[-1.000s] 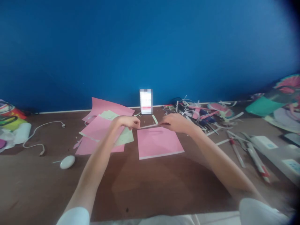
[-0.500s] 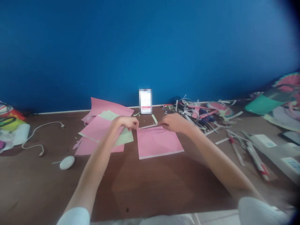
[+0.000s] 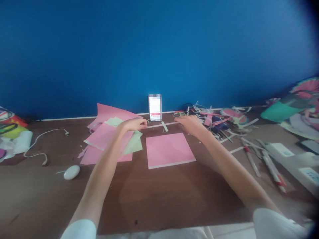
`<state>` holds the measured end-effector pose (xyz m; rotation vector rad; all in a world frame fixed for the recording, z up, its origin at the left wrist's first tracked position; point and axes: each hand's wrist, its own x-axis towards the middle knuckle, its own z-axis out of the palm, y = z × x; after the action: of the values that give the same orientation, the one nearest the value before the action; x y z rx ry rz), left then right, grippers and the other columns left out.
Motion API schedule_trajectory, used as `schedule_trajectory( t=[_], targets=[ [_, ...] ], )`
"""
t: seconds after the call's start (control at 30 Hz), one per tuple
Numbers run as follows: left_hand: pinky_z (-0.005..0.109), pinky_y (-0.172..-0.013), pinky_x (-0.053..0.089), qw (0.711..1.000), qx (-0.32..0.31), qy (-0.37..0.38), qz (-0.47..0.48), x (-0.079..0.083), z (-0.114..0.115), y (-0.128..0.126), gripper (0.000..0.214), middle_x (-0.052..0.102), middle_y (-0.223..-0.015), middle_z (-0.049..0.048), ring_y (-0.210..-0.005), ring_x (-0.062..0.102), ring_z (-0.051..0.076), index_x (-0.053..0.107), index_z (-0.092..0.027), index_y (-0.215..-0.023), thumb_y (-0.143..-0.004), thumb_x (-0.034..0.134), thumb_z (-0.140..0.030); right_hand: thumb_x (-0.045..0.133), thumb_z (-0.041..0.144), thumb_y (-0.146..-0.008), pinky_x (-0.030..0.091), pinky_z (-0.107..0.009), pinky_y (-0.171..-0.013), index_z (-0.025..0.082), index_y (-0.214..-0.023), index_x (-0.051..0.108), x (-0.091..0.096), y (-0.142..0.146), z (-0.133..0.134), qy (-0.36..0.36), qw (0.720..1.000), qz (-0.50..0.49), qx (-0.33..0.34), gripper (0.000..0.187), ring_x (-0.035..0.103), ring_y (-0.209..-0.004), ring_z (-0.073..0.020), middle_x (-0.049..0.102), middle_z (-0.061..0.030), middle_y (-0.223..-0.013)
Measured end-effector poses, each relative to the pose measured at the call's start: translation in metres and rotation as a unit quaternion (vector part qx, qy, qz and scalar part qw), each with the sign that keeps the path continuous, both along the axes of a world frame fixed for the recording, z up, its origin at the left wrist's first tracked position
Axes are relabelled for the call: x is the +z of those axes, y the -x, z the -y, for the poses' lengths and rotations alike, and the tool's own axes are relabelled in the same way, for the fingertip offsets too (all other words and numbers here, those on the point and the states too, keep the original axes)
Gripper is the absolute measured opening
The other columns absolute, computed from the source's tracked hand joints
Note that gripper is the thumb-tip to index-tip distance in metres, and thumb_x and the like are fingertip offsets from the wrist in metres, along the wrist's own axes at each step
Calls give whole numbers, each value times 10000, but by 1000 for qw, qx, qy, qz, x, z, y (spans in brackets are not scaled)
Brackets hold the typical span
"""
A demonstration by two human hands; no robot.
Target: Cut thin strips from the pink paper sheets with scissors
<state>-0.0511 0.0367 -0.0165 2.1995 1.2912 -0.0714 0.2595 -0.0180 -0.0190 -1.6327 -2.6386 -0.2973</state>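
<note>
A narrow pale strip of paper (image 3: pixel 159 125) stretches level between my two hands, beyond the far edge of a pink sheet of paper (image 3: pixel 169 151). My left hand (image 3: pixel 135 124) is closed, pinching the strip's left end. At the other end, my right hand (image 3: pixel 188 123) grips the strip between fingertips and thumb. The pink sheet lies flat on the table with a white band along its near edge, and neither hand touches it. Under and behind my left forearm sit overlapping pink sheets (image 3: pixel 99 136) and pale green paper (image 3: pixel 134 142).
A lit phone (image 3: pixel 155 108) stands by the blue wall. Paper scraps and cords (image 3: pixel 214 119) are heaped at right, near a pen-like tool (image 3: pixel 274 171) and a power strip (image 3: pixel 281 149). A white cable (image 3: pixel 37 136) and a white oval object (image 3: pixel 72 172) lie at left.
Both hands have moved away from me, carrying the strip off the far edge of the pink sheet. The pink sheet has stayed in place, its far edge now uncovered.
</note>
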Motion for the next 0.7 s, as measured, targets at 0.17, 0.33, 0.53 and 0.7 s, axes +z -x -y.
schedule_trajectory(
  t=[0.17, 0.33, 0.53, 0.7],
  targets=[
    [267, -541, 286, 1000, 10, -19, 2, 2, 0, 2, 330, 569, -728, 28, -593, 448, 149, 586, -211, -805, -809, 490, -527, 489, 169, -804, 345, -293, -623, 240, -1210, 574, -8, -7, -8, 19, 999, 16, -46, 421, 636, -831, -252, 685, -121, -979],
    [259, -560, 308, 1000, 8, -5, 0, 3, -1, 2, 342, 601, -805, 41, -646, 491, 155, 598, -206, -832, -804, 503, -533, 520, 245, -780, 379, -313, -663, 257, -1217, 580, -4, -8, -3, 28, 999, -14, -28, 441, 630, -846, -272, 685, -111, -977],
    [240, -627, 369, 996, -12, 85, 5, 3, 0, 2, 333, 617, -994, 48, -769, 573, 160, 608, -208, -892, -796, 521, -514, 560, 263, -744, 399, -298, -693, 265, -1263, 540, 0, -17, -2, 90, 993, -68, 21, 519, 621, -897, -254, 685, -76, -1011],
    [235, -662, 392, 991, -32, 126, 26, 7, 4, 0, 298, 617, -990, 45, -810, 573, 161, 598, -198, -869, -790, 543, -481, 567, 236, -748, 414, -280, -699, 243, -1222, 583, 4, -23, -5, 170, 978, -114, 33, 474, 617, -897, -231, 685, -70, -1061]
  ],
)
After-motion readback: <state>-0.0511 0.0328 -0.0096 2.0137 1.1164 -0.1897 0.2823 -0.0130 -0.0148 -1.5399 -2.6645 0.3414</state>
